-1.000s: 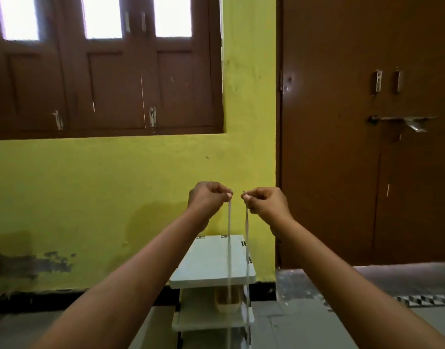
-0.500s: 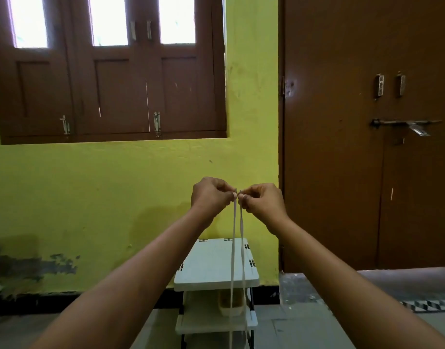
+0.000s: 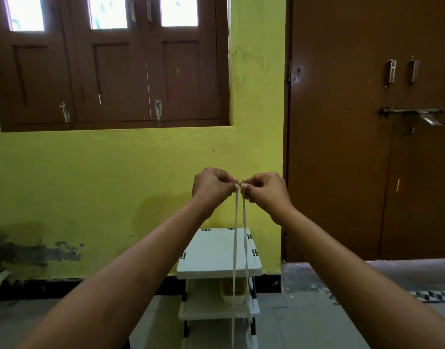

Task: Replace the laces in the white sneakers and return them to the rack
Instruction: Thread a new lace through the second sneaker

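Pinching white lace ends, left hand, right hand, above rack

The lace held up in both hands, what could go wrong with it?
Both the left hand and the right hand pinch only the tips of the white lace, so an end could slip free. The long hanging strands dangle past the white rack and might snag on its corner or twist together.

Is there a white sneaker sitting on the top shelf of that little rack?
No, the top shelf of the rack is bare.
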Available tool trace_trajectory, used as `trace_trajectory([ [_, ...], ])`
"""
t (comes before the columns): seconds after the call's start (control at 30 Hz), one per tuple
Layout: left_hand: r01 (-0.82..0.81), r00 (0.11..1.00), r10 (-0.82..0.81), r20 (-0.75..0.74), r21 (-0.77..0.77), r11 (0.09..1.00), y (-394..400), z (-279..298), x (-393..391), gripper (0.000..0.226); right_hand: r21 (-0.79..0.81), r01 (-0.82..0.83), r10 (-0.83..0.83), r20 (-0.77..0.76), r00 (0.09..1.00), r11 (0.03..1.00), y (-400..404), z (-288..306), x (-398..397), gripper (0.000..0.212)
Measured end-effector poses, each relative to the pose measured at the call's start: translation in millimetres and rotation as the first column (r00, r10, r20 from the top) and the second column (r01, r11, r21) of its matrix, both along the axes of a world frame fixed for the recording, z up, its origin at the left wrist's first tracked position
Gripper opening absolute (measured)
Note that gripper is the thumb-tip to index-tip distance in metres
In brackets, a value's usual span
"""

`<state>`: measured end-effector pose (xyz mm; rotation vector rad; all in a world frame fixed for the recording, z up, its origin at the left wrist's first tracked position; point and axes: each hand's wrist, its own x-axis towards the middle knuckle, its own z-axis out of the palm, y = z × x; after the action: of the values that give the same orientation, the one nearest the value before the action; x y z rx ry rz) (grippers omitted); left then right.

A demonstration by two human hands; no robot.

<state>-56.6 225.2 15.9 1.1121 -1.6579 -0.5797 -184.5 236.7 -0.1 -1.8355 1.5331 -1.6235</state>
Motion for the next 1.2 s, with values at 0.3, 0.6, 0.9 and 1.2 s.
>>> trace_trajectory([
  [0.3, 0.031, 0.994, -0.009, -0.110, 0.203, 0.979, -9, -60, 18, 0.019, 0.364, -0.225, 0.146, 0.232, 0.962, 0.904, 17, -59, 6, 0.012],
  [0.6, -0.063, 0.998, 0.052, 0.038, 0.414, 0.908, -21, -185, 38, 0.022, 0.561, -0.696, 0.355, 0.603, 0.715, 0.449, 39, -139, 24, 0.012],
  [0.9, -0.015, 0.998, -0.026, 0.059, 0.600, 0.800, -35, -304, 35, 0.025, 0.880, -0.241, 0.345, 0.095, 0.934, 0.409, 3, -292, -2, 0.027],
  [1.2, 0.066, 0.985, -0.156, 0.070, 0.686, 0.725, -34, -395, 35, 0.024, 0.880, 0.117, 0.222, -0.241, 0.945, 0.460, 6, -431, -18, 0.026],
])
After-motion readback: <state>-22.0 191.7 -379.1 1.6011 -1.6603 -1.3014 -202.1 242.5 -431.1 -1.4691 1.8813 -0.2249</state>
